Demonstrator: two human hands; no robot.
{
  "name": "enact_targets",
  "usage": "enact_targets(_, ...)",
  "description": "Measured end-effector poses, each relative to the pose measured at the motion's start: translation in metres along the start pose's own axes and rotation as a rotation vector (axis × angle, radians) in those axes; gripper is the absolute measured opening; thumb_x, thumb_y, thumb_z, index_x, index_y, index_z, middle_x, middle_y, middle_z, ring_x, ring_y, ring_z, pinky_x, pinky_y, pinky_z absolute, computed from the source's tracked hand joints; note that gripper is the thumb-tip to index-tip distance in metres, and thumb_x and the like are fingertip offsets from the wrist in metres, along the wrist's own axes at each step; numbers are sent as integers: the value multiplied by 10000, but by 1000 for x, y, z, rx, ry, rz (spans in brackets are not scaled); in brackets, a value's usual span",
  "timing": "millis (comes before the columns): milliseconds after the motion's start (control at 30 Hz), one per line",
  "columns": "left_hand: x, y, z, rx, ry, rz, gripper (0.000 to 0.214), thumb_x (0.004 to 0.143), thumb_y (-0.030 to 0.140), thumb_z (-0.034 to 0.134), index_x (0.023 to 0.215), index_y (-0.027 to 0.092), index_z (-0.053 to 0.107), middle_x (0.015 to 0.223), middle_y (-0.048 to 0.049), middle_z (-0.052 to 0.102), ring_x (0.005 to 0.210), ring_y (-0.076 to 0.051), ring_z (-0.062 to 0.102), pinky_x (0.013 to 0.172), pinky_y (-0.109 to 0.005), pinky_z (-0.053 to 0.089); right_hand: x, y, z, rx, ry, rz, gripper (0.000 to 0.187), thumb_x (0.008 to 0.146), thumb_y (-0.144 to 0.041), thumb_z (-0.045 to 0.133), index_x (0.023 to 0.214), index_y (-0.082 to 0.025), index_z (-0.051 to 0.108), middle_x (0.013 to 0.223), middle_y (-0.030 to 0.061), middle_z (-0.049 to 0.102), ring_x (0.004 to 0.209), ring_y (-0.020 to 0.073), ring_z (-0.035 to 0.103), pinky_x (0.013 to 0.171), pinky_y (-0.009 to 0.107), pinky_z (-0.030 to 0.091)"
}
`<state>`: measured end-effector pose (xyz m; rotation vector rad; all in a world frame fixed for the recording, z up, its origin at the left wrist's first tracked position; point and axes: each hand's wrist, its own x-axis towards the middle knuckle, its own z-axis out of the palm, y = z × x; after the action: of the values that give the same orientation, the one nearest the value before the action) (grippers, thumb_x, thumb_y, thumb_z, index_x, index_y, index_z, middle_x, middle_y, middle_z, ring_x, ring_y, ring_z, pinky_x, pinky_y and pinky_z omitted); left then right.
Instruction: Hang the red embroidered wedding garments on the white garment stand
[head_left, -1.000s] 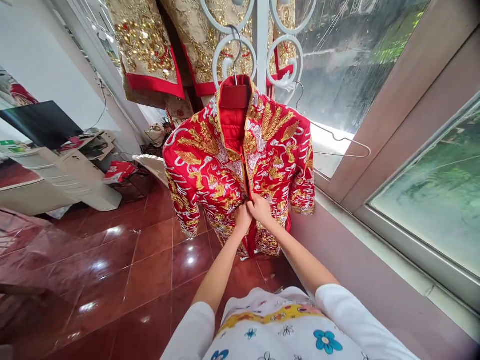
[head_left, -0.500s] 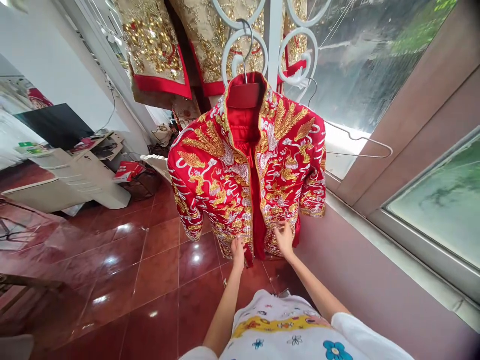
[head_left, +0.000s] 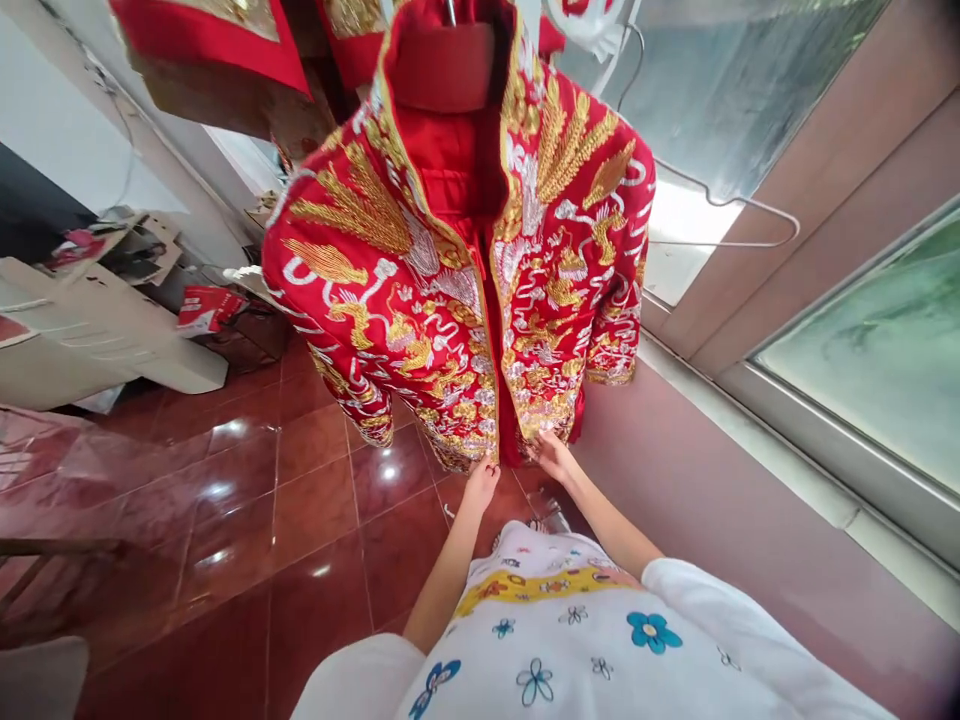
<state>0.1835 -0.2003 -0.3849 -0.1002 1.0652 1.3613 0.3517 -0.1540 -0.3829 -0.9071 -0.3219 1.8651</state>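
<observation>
A red jacket (head_left: 420, 270) with heavy gold and silver embroidery hangs on a red hanger (head_left: 442, 65) straight in front of me. My left hand (head_left: 480, 482) pinches the bottom hem of the left front panel. My right hand (head_left: 551, 455) grips the bottom hem of the right front panel. The two front panels lie close together down the middle, with the red lining showing at the collar and in a strip between them.
More red and gold garments (head_left: 202, 40) hang above at the left. A bare wire hanger (head_left: 720, 220) sticks out by the window (head_left: 862, 350) on the right. A white desk (head_left: 97, 340) with clutter stands at the left on the glossy red tile floor (head_left: 247, 520).
Both hands slid down the jacket's front opening from mid-chest to the bottom hem. The view has moved closer to the jacket and tilted lower.
</observation>
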Motion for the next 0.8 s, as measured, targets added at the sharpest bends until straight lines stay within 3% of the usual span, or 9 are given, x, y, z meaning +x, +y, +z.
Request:
enact_targets(133, -20, -6, 2, 33, -123, -104, 159, 662, 52, 658, 700, 135, 529, 646, 27, 541, 525, -43, 494, 453, -150, 360, -13, 1, -1, 27, -28, 87, 248, 609, -249, 731, 723, -195, 517, 697, -29, 641, 683, 102, 622, 646, 232, 508)
enact_targets(233, -35, -7, 11, 56, -194, -150, 156, 668, 68, 652, 656, 132, 510, 566, 56, 463, 447, -22, 396, 396, -143, 295, -21, -4, 2, 1, -54, 145, 176, 655, -223, 704, 722, -172, 549, 665, -13, 636, 576, 81, 589, 515, 185, 461)
enact_targets(300, -44, -8, 17, 66, -231, -156, 167, 673, 86, 658, 643, 136, 502, 549, 69, 431, 433, -13, 360, 398, -138, 292, -25, -6, 5, -29, -69, 170, 154, 679, -220, 695, 714, -162, 557, 643, -7, 629, 523, 70, 562, 458, 168, 424)
enact_targets(400, -53, -8, 25, 94, -274, -163, 138, 676, 112, 673, 685, 131, 537, 606, 46, 502, 459, -22, 395, 432, -151, 347, -35, -7, 9, -74, -60, 169, 172, 675, -229, 717, 696, -155, 563, 591, -11, 606, 496, 66, 547, 442, 159, 416)
enact_targets(567, -59, -10, 31, 135, -278, -159, 150, 725, 183, 659, 841, 132, 580, 783, -15, 613, 518, -64, 473, 540, -243, 469, -49, -7, 16, -88, 21, 98, 233, 623, -224, 760, 790, -170, 606, 719, 2, 661, 613, 86, 606, 489, 156, 463)
enact_targets(800, -58, -18, 41, 153, -239, -117, 213, 740, 309, 676, 780, 163, 527, 674, 41, 531, 544, -53, 463, 555, -202, 396, -56, -3, 24, -16, 128, 34, 257, 593, -168, 759, 811, -175, 622, 717, -16, 667, 578, 68, 587, 477, 150, 458)
